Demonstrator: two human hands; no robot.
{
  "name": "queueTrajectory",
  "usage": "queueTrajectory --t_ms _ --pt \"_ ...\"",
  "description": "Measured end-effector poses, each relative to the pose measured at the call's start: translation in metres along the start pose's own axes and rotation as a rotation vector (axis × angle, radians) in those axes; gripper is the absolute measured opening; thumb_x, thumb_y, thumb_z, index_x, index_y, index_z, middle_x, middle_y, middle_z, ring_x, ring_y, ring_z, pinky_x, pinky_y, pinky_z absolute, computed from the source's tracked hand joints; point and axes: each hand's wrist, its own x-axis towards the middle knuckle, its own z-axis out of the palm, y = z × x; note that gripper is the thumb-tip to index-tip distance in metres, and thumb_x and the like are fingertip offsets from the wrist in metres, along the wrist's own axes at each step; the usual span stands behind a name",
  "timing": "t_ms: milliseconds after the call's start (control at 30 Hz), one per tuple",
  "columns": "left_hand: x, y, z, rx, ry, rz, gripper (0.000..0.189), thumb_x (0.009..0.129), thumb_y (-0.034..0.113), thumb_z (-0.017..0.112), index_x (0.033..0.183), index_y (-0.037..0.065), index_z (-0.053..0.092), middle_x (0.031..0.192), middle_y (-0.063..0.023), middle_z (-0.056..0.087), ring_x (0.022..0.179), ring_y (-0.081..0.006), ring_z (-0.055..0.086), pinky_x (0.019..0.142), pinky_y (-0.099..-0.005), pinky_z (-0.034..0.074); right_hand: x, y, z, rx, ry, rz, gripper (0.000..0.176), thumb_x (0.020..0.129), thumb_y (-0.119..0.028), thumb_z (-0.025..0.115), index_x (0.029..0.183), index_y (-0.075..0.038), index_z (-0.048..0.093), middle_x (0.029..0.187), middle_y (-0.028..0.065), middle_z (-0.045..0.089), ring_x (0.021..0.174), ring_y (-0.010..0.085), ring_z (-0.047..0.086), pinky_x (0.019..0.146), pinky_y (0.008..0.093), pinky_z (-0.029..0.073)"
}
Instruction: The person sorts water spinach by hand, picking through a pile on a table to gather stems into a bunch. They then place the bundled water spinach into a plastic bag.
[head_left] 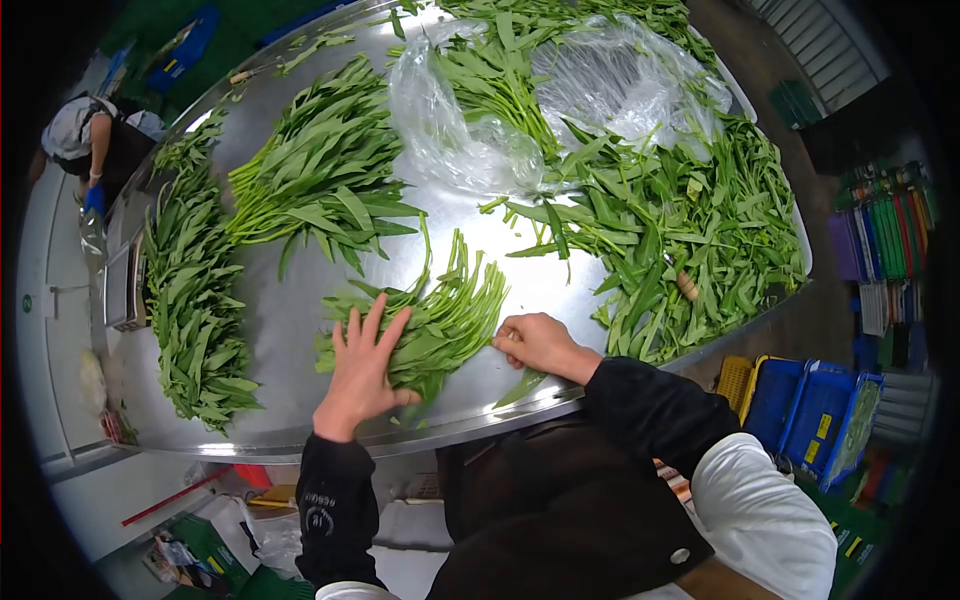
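A loose bunch of water spinach [445, 320] lies on the metal table in front of me, its cut stem ends toward the right. My left hand [365, 375] rests on the leafy side of this bunch, fingers spread and the palm down. At the stem ends, my right hand [540, 345] is closed in a pinch; what sits between its fingertips is hidden. A single leaf [520, 388] lies just below that hand, near the table's front edge.
A larger bunch [320, 165] lies behind, with a long row of greens [200, 300] at left. Clear plastic bags [460, 140] and a heap of greens [700, 220] with a wooden handle [687, 286] are at right. Blue crates [810, 410] stand beyond; another person [85, 135] is far left.
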Motion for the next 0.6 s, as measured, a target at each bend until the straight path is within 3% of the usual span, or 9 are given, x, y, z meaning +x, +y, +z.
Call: queueTrajectory --t_ms 100,167,233,300,367,400,467,500,600 --pt "-0.025 0.014 -0.014 -0.071 0.141 -0.035 0.097 0.055 0.018 0.085 0.139 0.014 0.037 0.142 -0.0174 0.035 0.13 -0.0419 0.033 0.107 -0.0555 0.025 -0.003 0.001 0.0 -0.124 -0.014 -0.06 0.032 0.087 -0.035 0.058 0.084 -0.005 0.065 0.064 0.0061 0.067 0.06 0.0202 0.066 0.063 0.0351 0.051" --pt "-0.045 0.027 -0.001 -0.186 0.627 -0.113 0.08 0.061 0.014 0.082 0.131 0.005 0.045 0.131 -0.0179 0.05 0.123 -0.037 0.046 0.105 -0.0457 0.033 -0.005 0.012 -0.003 -0.527 0.191 -0.323 0.031 0.086 -0.034 0.058 0.079 -0.004 0.065 0.066 0.0105 0.066 0.063 0.0284 0.066 0.064 0.0402 0.051" --pt "-0.061 0.061 0.016 -0.72 0.479 -0.157 0.057 0.072 0.008 0.075 0.123 -0.001 0.052 0.116 -0.0151 0.061 0.111 -0.0292 0.057 0.098 -0.0363 0.042 -0.005 -0.009 -0.027 -0.547 0.162 -0.34 0.031 0.085 -0.033 0.057 0.078 -0.004 0.064 0.067 0.0133 0.066 0.065 0.0321 0.065 0.064 0.0421 0.05" --pt "-0.06 0.094 0.057 -1.547 0.192 -0.406 0.045 0.079 0.002 0.068 0.123 0.001 0.053 0.111 -0.0131 0.064 0.104 -0.0241 0.061 0.093 -0.0344 0.047 0.005 -0.033 -0.047 -0.49 0.209 -0.434 0.025 0.085 -0.029 0.058 0.079 -0.006 0.063 0.067 0.0161 0.062 0.063 0.0357 0.061 0.058 0.0444 0.048" --pt "-0.046 0.111 0.1 -1.886 0.116 -0.548 0.045 0.083 0.0 0.063 0.126 -0.003 0.049 0.115 -0.0161 0.061 0.107 -0.0247 0.06 0.096 -0.0346 0.045 0.029 -0.061 -0.053 -0.428 0.321 -0.646 0.02 0.086 -0.024 0.057 0.08 -0.006 0.062 0.068 0.0169 0.061 0.064 0.0368 0.06 0.059 0.0443 0.047" --pt "-0.037 0.115 0.112 -1.885 0.116 -0.552 0.045 0.083 0.0 0.063 0.126 -0.003 0.049 0.115 -0.0161 0.061 0.107 -0.0247 0.06 0.096 -0.0346 0.045 0.049 -0.071 -0.052 -0.397 0.313 -0.743 0.014 0.084 -0.016 0.053 0.084 -0.004 0.06 0.071 0.0165 0.062 0.068 0.0367 0.061 0.062 0.0468 0.047" --pt "-0.013 0.117 0.124 -2.269 0.232 -0.859 0.049 0.085 0.002 0.06 0.128 -0.009 0.04 0.12 -0.0208 0.057 0.111 -0.0295 0.057 0.096 -0.0351 0.045 0.1 -0.073 -0.04 -0.43 0.293 -0.903 0.019 0.081 -0.008 0.052 0.097 -0.007 0.061 0.09 0.0129 0.063 0.086 0.0335 0.06 0.076 0.0425 0.047" --pt "-0.008 0.117 0.13 -2.263 0.239 -0.862 0.049 0.085 0.002 0.06 0.128 -0.009 0.04 0.12 -0.0208 0.057 0.111 -0.0295 0.057 0.096 -0.0351 0.045 0.119 -0.077 -0.037 -0.498 0.299 -1.077 0.023 0.079 -0.006 0.053 0.101 -0.008 0.061 0.094 0.0098 0.062 0.092 0.0303 0.058 0.082 0.0395 0.045" --pt "0.01 0.131 0.136 -2.311 0.419 -0.875 0.06 0.085 0.004 0.061 0.135 -0.009 0.03 0.128 -0.0197 0.048 0.117 -0.0259 0.052 0.103 -0.0366 0.038 0.149 -0.077 -0.026 -0.484 0.301 -1.203 0.019 0.081 -0.009 0.053 0.099 -0.01 0.061 0.092 0.0076 0.061 0.092 0.0281 0.058 0.084 0.038 0.043"
